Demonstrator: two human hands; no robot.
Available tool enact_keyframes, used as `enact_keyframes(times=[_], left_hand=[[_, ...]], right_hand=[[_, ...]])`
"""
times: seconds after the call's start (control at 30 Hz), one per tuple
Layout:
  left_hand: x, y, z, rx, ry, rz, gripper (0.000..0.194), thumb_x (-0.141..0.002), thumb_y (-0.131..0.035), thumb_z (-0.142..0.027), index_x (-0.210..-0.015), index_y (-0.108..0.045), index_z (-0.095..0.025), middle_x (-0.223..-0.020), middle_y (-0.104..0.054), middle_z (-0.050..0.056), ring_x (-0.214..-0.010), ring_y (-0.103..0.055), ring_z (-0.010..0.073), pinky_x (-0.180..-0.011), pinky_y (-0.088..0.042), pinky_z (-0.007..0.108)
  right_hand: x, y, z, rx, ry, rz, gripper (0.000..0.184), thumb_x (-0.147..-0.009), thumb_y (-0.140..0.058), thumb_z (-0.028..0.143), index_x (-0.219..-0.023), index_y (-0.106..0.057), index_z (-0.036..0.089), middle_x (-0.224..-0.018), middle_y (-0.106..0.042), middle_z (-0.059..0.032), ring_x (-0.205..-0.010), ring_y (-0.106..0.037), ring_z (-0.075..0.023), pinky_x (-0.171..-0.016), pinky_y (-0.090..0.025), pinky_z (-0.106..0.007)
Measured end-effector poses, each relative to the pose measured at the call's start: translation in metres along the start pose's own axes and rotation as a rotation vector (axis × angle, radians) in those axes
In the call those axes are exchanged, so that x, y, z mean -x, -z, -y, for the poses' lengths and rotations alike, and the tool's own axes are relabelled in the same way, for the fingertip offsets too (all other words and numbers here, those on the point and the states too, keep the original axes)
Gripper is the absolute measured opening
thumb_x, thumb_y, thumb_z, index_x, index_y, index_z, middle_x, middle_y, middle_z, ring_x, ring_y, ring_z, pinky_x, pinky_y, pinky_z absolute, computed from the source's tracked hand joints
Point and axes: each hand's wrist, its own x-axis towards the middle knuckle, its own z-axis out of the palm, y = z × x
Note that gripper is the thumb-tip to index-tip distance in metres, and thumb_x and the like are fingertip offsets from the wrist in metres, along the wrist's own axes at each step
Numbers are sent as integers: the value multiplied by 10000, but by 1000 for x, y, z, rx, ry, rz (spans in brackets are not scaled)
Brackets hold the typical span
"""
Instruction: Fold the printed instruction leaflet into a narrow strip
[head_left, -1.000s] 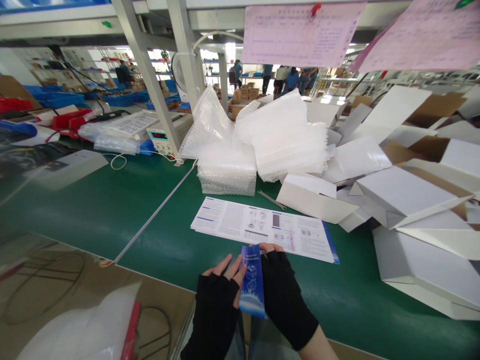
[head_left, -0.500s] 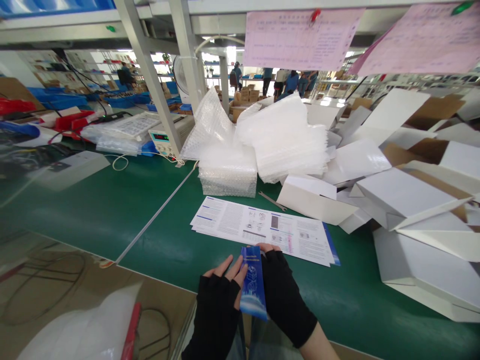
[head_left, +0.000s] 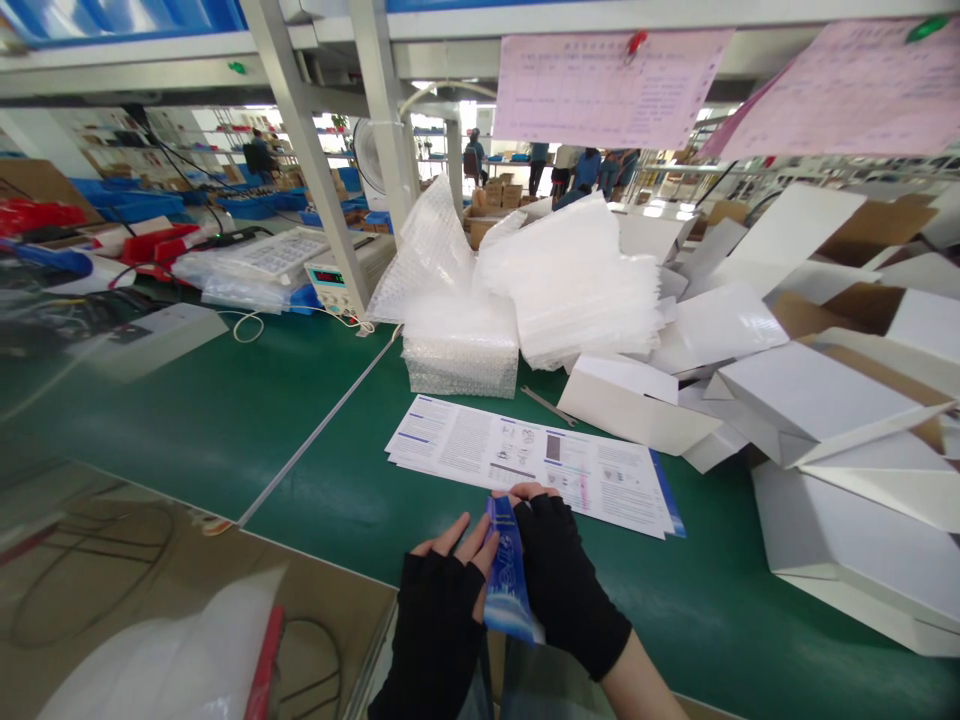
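Observation:
A narrow blue folded leaflet [head_left: 506, 575] with pale lettering lies at the front edge of the green table, between my hands. Along its left edge, my left hand [head_left: 442, 600], in a black fingerless glove, grips with the fingertips; the thumb is mostly hidden. My right hand [head_left: 566, 570], gloved the same way, has its fingers curled over the leaflet's upper right side. The leaflet looks slightly bowed. Just beyond my hands rests a stack of long printed sheets [head_left: 465, 440], with a blue edge showing at the right.
An open-ended wrench [head_left: 550, 406] lies behind the sheets. Bubble wrap [head_left: 461, 360] and white foam sheets [head_left: 585, 290] are piled at the back. White cardboard boxes [head_left: 817, 390] crowd the right side. A power supply [head_left: 337, 290] stands by the shelf post.
The leaflet has gone from nearly flat to slightly bowed as my right hand's fingers shifted left over its top. The view has tilted a little.

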Motion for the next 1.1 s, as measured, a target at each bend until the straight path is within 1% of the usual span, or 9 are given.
enact_keyframes(times=[0.3, 0.4, 0.53, 0.63, 0.7, 0.8, 0.9, 1.0, 1.1], left_hand=[[0, -2, -2, 8, 8, -20, 456, -975, -473, -49, -1379, -579, -233, -1400, -610, -22, -1294, -544, 196, -964, -403, 396], [0, -1, -2, 7, 9, 11, 465, -981, -458, -53, -1399, -562, -229, -1431, -584, -17, -1318, -524, 202, -974, -394, 411], [0, -1, -2, -8, 11, 18, 417, -992, -441, -76, -1351, -600, -218, -1414, -600, -18, -1312, -529, 201, -954, -393, 403], [-1, 0, -1, -32, -33, 3, 395, -983, -448, -77, -1307, -629, -215, -1390, -619, -22, -1293, -542, 192, -944, -393, 382], [-2, 1, 0, -42, -49, 7, 401, -983, -452, -80, -1328, -614, -206, -1393, -617, -17, -1297, -537, 198, -950, -389, 384], [-2, 2, 0, -45, -69, 20, 405, -990, -446, -90, -1357, -587, -189, -1401, -611, -3, -1304, -527, 207, -943, -384, 388], [-1, 1, -1, -45, -73, 35, 411, -981, -446, -69, -1351, -587, -178, -1406, -608, 10, -1308, -523, 213, -952, -383, 395], [1, -1, -2, -32, -47, 36, 418, -985, -436, -59, -1355, -583, -187, -1417, -598, 12, -1319, -518, 219, -964, -387, 408], [1, -2, -4, -20, -48, 36, 414, -988, -435, -64, -1348, -587, -202, -1419, -596, 0, -1328, -513, 214, -964, -394, 405]], right_hand=[[-2, 3, 1, -17, 32, 58, 278, -1015, -392, 121, -1215, -576, 181, -1167, -571, -119, -1046, -502, -280, -879, -500, -539], [-1, 6, -1, -39, 32, 55, 271, -1027, -402, 138, -1217, -588, 186, -1175, -580, -110, -1056, -526, -253, -884, -524, -490], [8, 22, -7, -17, -54, 30, 291, -1045, -420, 184, -1302, -551, 215, -1255, -576, -83, -1158, -534, -210, -973, -523, -443], [25, 38, -10, 3, -100, 23, 216, -1038, -458, 202, -1201, -592, 249, -1231, -595, -37, -1149, -533, -199, -978, -492, -447], [36, 47, -10, 41, -37, 61, 239, -1028, -475, 179, -1223, -592, 254, -1259, -597, -16, -1183, -515, -187, -999, -463, -427], [46, 55, -6, 170, 173, 117, 350, -997, -492, 123, -1333, -557, 195, -1374, -567, -17, -1325, -433, -193, -1055, -399, -404], [48, 57, 1, 219, 267, 133, 345, -972, -466, 80, -1286, -593, 145, -1441, -541, -14, -1419, -351, -230, -1080, -349, -428], [44, 52, 2, 196, 175, 126, 363, -974, -430, 88, -1271, -616, 183, -1405, -579, 22, -1411, -384, -227, -1097, -320, -457], [38, 46, -8, 198, 51, 55, 321, -995, -456, 132, -1245, -636, 222, -1338, -630, 41, -1381, -439, -233, -1113, -315, -460]])
